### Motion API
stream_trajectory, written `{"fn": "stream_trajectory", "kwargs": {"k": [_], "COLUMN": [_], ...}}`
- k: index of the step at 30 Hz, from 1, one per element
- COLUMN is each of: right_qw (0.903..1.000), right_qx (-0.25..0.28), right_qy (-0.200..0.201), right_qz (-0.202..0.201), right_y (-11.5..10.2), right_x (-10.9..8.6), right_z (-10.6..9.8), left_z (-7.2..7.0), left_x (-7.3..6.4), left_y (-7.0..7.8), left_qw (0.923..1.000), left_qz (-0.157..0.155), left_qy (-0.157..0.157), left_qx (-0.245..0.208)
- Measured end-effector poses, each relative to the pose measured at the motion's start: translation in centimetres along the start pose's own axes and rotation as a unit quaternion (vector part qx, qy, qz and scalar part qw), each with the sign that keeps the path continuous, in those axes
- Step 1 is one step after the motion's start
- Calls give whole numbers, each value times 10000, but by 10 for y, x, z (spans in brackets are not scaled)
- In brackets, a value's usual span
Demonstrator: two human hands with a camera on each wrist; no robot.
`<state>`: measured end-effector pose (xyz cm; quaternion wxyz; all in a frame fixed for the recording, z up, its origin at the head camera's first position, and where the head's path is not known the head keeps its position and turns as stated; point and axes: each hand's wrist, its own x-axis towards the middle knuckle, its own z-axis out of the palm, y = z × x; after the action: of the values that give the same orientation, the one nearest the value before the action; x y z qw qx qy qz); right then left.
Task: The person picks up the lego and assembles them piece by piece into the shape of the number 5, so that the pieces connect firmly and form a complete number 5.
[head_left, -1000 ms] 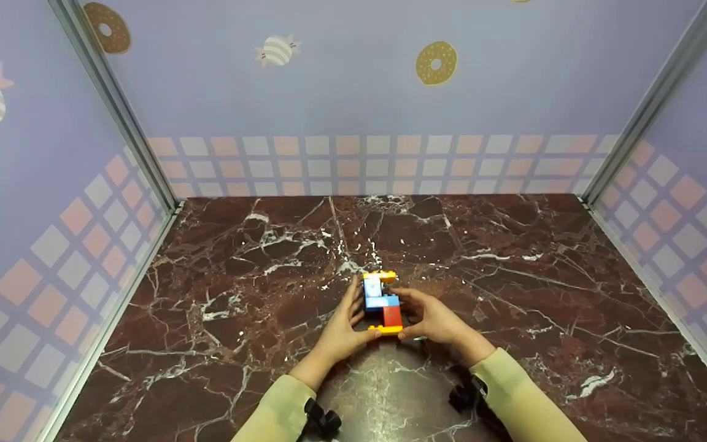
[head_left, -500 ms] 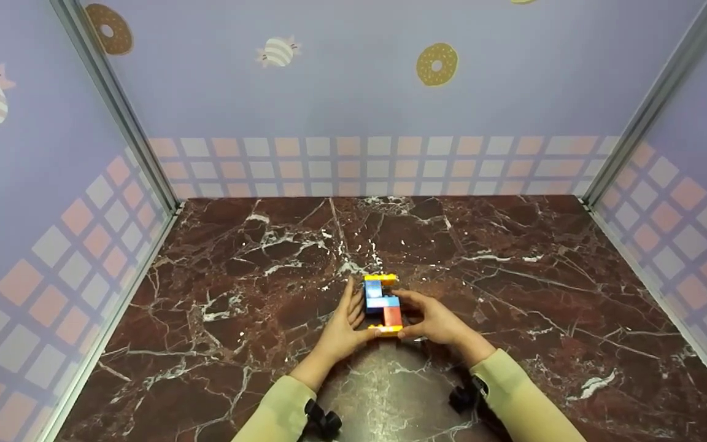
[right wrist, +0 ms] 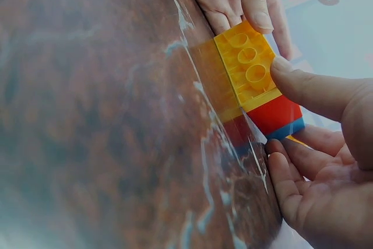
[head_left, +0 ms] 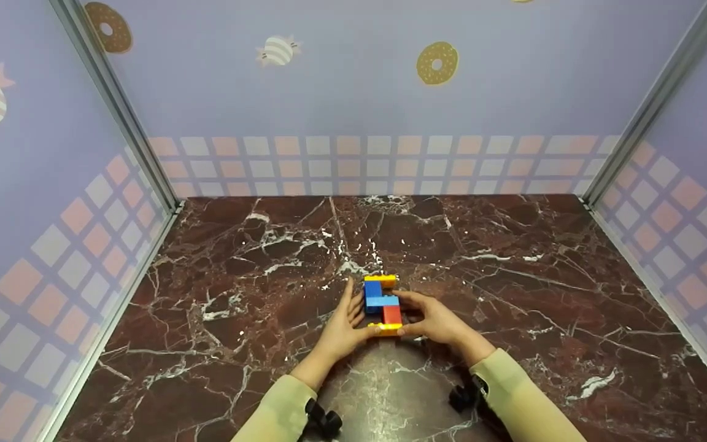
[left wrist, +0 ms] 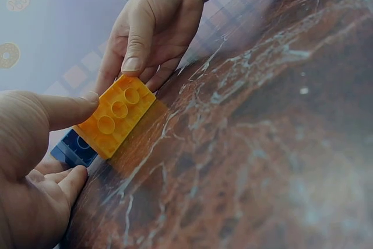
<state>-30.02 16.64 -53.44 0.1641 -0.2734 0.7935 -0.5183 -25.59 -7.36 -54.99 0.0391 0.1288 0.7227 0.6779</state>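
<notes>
Both hands hold a small model of joined toy building bricks in the middle of the table. It has blue bricks, a red brick and a yellow brick at each end. My left hand lies along the left side, its thumb on the near yellow brick and its fingertips by a dark blue brick. On the right, my right hand has its thumb at the edge of that same yellow brick and its fingers beside the red and blue bricks. The near yellow brick's hollow underside, with round tubes, faces the wrist cameras.
The brown marble table is glossy, with white veins, and mirrors the bricks. Lilac panels with printed sweets and checks enclose it at the back, left and right, joined by grey metal posts.
The far end of the brick model dips slightly toward me, and the glare on its blue bricks fades. Both hands stay in nearly the same place.
</notes>
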Motion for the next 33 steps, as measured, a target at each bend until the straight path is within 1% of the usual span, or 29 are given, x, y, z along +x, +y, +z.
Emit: {"fn": "stream_trajectory", "kwargs": {"k": [10,18,27,30,33], "right_qw": [9997,9992,9994,9997,9999], "right_qx": [-219,-382,-314,-166,-19], "right_qy": [52,68,90,94,59], "right_qz": [12,32,104,160,141], "right_y": [0,1,-1,-1,-1], "right_x": [0,1,1,0,0], "right_z": [1,0,1,1,0], "left_z": [1,1,1,1,1], "left_x": [0,0,0,0,0], "left_y": [-1,-1,-1,-1,0], "left_qw": [9996,9995,9993,9991,9991], "left_qz": [-68,15,37,79,37], "left_qy": [111,71,112,122,122], "left_qx": [240,296,367,390,417]}}
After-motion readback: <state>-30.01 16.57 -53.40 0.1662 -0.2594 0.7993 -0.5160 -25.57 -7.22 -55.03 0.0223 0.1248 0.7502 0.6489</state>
